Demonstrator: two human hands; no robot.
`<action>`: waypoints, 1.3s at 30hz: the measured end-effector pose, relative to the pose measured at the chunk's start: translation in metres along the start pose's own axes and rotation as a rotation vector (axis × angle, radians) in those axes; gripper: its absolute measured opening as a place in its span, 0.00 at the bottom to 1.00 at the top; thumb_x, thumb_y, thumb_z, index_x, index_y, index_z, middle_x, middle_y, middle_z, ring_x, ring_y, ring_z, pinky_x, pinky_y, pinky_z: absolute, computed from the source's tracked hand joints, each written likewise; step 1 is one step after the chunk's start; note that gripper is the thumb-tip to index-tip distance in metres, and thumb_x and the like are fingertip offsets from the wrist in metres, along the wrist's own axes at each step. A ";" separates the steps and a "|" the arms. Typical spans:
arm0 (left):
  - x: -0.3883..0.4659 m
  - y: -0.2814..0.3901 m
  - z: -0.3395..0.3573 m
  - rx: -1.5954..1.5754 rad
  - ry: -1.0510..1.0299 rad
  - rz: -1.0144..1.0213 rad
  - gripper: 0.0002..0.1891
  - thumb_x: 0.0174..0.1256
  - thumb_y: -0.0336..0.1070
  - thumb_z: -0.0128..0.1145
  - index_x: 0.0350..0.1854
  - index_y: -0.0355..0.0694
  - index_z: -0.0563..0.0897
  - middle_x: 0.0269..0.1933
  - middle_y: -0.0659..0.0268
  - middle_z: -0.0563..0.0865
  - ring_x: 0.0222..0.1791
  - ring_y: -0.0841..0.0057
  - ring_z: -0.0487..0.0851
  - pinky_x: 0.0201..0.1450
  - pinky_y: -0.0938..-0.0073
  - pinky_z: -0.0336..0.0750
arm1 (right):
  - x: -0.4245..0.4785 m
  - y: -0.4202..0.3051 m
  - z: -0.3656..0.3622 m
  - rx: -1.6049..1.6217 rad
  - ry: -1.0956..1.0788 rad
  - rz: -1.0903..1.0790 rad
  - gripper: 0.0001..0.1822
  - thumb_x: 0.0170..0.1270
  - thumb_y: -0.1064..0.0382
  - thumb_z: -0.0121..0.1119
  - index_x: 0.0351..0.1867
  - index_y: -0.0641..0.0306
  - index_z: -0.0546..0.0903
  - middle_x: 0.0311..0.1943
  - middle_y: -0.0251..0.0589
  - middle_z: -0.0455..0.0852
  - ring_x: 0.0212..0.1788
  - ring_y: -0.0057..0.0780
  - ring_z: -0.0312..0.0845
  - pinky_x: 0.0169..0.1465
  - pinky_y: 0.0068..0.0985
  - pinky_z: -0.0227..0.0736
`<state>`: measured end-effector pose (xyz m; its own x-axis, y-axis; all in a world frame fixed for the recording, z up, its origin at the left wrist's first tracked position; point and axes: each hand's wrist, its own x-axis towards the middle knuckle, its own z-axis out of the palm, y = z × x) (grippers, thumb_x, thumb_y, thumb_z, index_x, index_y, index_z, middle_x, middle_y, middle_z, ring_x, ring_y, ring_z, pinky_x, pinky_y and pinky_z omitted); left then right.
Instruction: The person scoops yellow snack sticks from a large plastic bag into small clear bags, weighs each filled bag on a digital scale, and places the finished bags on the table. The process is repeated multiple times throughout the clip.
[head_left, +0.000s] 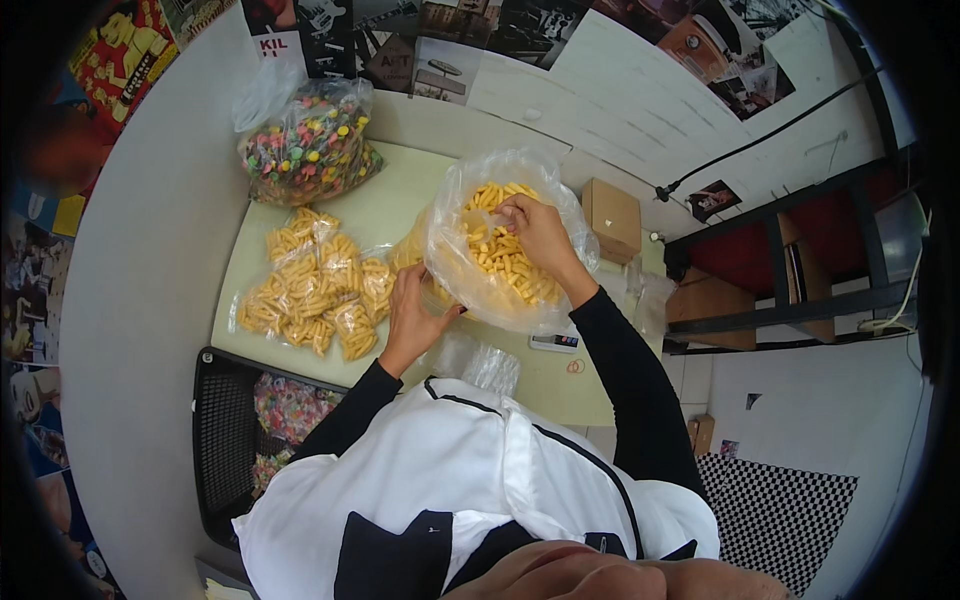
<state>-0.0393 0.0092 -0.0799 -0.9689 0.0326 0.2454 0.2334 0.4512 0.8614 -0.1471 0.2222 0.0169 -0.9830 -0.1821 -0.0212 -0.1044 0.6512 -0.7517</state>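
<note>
A large clear plastic bag (517, 319) stands wide open on the table, filled with yellow finger-shaped corn snacks (517, 262). Inside its mouth, my right hand (536, 229) grips a translucent plastic scoop or cup (480, 223) among the snacks. At the bag's near left side, my left hand (418, 315) has thumb and fingers around a clear plastic item (439, 298); its exact shape is hard to make out. Several filled, clear bags of snacks (307, 289) lie piled left of that hand. Flat clear plastic bags (480, 365) rest at the table edge before me.
A big bag of multicoloured sweets (307, 150) stands at the back left. Behind the snack bag on the right is a cardboard box (611, 219). A small scale (555, 343) and rubber bands (575, 366) lie nearer. A black crate (225, 435) holds bagged sweets below the table.
</note>
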 end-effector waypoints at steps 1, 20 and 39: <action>0.000 0.000 0.000 0.010 -0.008 -0.002 0.41 0.43 0.40 0.80 0.60 0.33 0.71 0.53 0.54 0.74 0.57 0.56 0.73 0.61 0.58 0.67 | -0.002 0.001 0.000 0.022 -0.018 0.027 0.13 0.76 0.66 0.50 0.49 0.72 0.83 0.44 0.42 0.89 0.37 0.24 0.84 0.46 0.22 0.82; 0.005 0.018 -0.006 0.062 -0.019 0.077 0.41 0.43 0.41 0.79 0.62 0.36 0.72 0.56 0.53 0.73 0.61 0.53 0.71 0.64 0.55 0.65 | -0.019 0.026 0.004 0.696 -0.001 0.334 0.13 0.77 0.63 0.51 0.48 0.70 0.84 0.35 0.36 0.84 0.32 0.19 0.76 0.41 0.18 0.77; -0.002 0.043 -0.065 -0.020 0.006 0.101 0.45 0.41 0.40 0.81 0.65 0.39 0.71 0.50 0.59 0.77 0.54 0.61 0.76 0.59 0.61 0.70 | -0.074 0.020 -0.074 0.947 0.093 0.188 0.13 0.76 0.63 0.52 0.53 0.71 0.80 0.39 0.38 0.84 0.38 0.20 0.75 0.45 0.19 0.74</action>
<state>-0.0223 -0.0296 -0.0144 -0.9399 0.0715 0.3339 0.3313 0.4277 0.8410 -0.0876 0.3032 0.0519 -0.9835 -0.0506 -0.1734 0.1802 -0.2063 -0.9617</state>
